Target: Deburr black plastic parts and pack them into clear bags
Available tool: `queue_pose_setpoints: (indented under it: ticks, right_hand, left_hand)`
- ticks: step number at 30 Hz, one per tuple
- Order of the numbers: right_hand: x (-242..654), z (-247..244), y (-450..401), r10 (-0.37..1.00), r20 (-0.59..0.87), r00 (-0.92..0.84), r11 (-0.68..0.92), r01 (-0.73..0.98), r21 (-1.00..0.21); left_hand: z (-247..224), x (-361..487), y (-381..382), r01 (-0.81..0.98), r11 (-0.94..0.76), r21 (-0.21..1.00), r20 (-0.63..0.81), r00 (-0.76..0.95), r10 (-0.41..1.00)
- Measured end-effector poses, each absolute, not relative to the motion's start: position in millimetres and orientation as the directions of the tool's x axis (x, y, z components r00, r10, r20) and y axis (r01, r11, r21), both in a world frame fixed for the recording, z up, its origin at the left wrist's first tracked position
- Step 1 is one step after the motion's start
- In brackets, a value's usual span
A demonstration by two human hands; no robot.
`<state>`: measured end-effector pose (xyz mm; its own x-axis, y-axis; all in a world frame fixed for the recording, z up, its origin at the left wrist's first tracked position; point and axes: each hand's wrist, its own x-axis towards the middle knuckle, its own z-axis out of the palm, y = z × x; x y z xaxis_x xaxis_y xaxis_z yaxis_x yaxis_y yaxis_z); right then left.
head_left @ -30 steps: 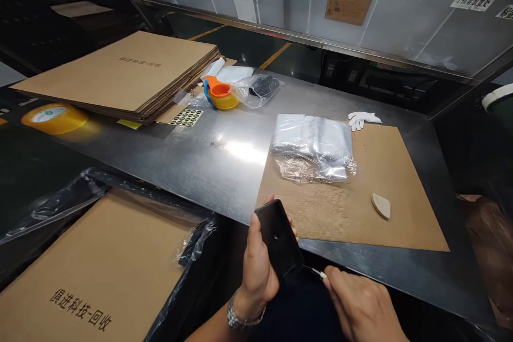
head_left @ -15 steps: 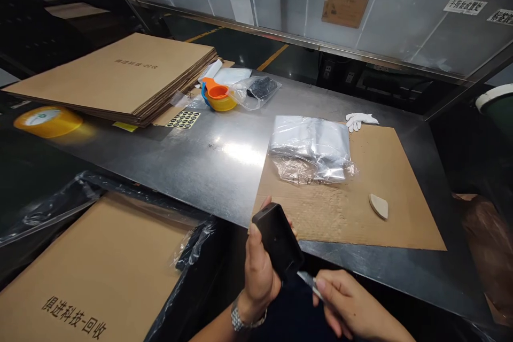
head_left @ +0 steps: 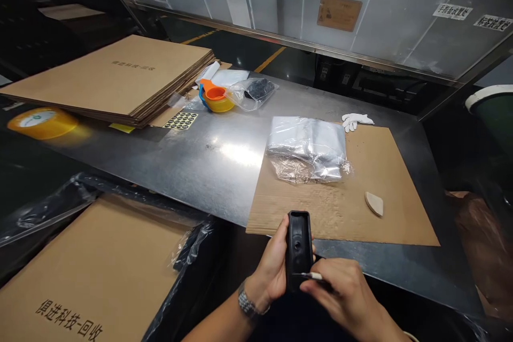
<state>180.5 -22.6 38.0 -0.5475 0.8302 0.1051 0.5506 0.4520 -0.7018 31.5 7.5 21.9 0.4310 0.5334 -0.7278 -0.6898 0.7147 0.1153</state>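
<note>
A hollow black plastic part [head_left: 297, 243], long and box-shaped, is gripped by my left hand [head_left: 274, 262], its open side turned up toward me. A small hole or boss shows on its inner floor. My right hand [head_left: 340, 286] is closed around a slim knife [head_left: 313, 276] with a pale handle. The thin blade reaches over the lower end of the black part; whether it touches the inside I cannot tell. Both hands are in front of the table's near edge. Beyond them a cardboard sheet [head_left: 401, 187] bears a wad of clear plastic bags [head_left: 308, 147] and a beige wedge-shaped piece [head_left: 374, 203].
At the left lies a stack of flat cardboard [head_left: 160, 75] beside a yellow tape roll [head_left: 42, 123]. An orange-and-yellow tape dispenser [head_left: 216, 97], a sticker sheet [head_left: 181, 121] and a white glove [head_left: 356, 121] rest on the metal table [head_left: 208, 171]. A lined box with cardboard [head_left: 80, 256] stands lower left.
The black part has been turned so its hollow side faces me, and it moved slightly right. My right hand brought the knife up from below the part to over its lower end.
</note>
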Motion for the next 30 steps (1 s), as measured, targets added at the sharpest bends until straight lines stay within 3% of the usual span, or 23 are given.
queue_pose_setpoints:
  ticks: [6, 12, 17, 21, 25, 30]
  right_hand:
    - [172.7, 35.4, -25.8, 0.802, 0.026, -0.596, 0.496, 0.642, -0.585]
    - [175.3, 34.2, -26.3, 0.804, 0.045, -0.593, 0.527, 0.674, -0.518]
    - [183.6, 31.3, -13.6, 0.870, 0.047, -0.491, 0.443, 0.735, -0.513]
    - [192.6, 33.1, 0.2, 0.925, 0.037, -0.379, 0.328, 0.744, -0.582]
    - [196.4, 42.2, 8.9, 0.889, -0.043, -0.455, 0.279, 0.614, -0.738]
    - [194.6, 43.8, 13.2, 0.880, -0.125, -0.459, 0.162, 0.536, -0.829]
  left_hand:
    - [18.5, 40.6, -1.0, -0.640, 0.766, 0.060, -0.722, 0.503, 0.476]
    - [16.2, 43.5, -7.7, -0.634, 0.771, 0.067, -0.724, 0.500, 0.474]
    - [23.6, 45.2, -15.8, -0.583, 0.812, -0.014, -0.670, 0.608, 0.425]
    - [23.6, 45.1, -23.3, -0.451, 0.892, 0.027, -0.734, 0.596, 0.324]
    - [19.0, 43.7, -28.1, -0.405, 0.913, 0.056, -0.739, 0.598, 0.310]
    - [18.1, 45.6, -29.5, -0.389, 0.920, 0.044, -0.720, 0.626, 0.299]
